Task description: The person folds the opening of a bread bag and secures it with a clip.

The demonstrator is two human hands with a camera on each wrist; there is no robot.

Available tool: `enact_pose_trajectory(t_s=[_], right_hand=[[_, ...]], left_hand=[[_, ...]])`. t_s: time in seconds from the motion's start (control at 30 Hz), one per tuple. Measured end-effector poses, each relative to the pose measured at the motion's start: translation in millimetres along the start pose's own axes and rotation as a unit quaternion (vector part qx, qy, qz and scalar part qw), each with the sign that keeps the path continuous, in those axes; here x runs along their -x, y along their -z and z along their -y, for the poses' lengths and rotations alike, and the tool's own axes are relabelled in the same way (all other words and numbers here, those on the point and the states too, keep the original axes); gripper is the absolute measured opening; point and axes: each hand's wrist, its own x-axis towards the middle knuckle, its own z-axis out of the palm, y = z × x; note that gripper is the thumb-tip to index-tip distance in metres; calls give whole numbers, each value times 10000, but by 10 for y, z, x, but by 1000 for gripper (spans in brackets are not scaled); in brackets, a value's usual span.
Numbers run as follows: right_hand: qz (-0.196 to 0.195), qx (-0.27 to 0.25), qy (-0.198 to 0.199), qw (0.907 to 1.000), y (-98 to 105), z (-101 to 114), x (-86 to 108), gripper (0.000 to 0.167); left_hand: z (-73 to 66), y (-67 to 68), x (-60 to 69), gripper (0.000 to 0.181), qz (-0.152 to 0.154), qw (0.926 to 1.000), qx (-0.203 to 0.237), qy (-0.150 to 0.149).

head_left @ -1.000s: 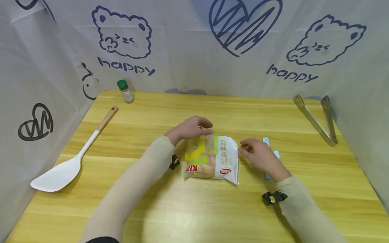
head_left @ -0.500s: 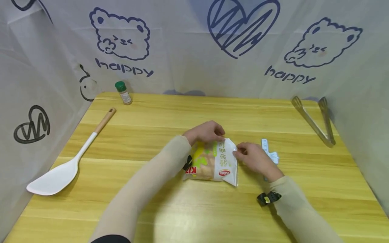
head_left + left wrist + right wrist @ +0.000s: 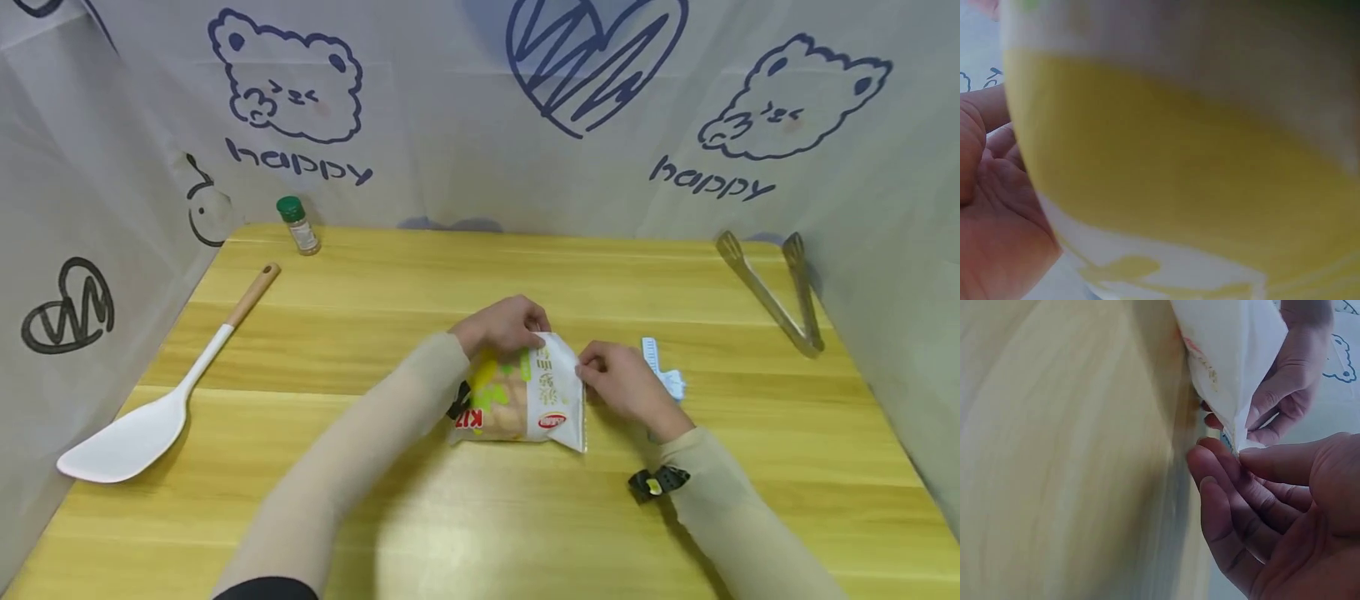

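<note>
A plastic food packet [image 3: 510,396], white at its right end with yellow and green print and brown contents, is at the middle of the table. My left hand [image 3: 510,323] grips its far edge near the right corner, fingers partly hidden behind it. My right hand [image 3: 626,379] pinches the packet's right edge between thumb and index finger, as the right wrist view shows; the other fingers curl loosely. In the left wrist view the packet's yellow print [image 3: 1147,156] fills most of the picture, close and blurred. Just beyond my right hand lies a light blue clip-like piece [image 3: 662,367], partly covered.
A white ladle-like turner [image 3: 142,433] with a wooden handle lies at the left. A green-capped spice jar [image 3: 298,225] stands at the back left. Metal tongs [image 3: 780,304] lie spread at the back right. White printed cloth [image 3: 450,108] borders the table [image 3: 480,517].
My left hand has moved right along the packet's far edge and taken hold near its corner. My right hand has closed in on the packet's right edge and pinched it.
</note>
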Motion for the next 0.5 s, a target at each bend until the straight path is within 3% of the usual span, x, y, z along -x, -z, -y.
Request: enact_pose_trajectory(t_s=[0.3,0.5], right_hand=[[-191,39,17,9998,46,21,-5,13],[-400,-404,101,9983,45,41,11,16]], left_hand=[[0,69,9,12,-170,9997,157,8],[-6,129,85,12,-317,9985,433,-79]])
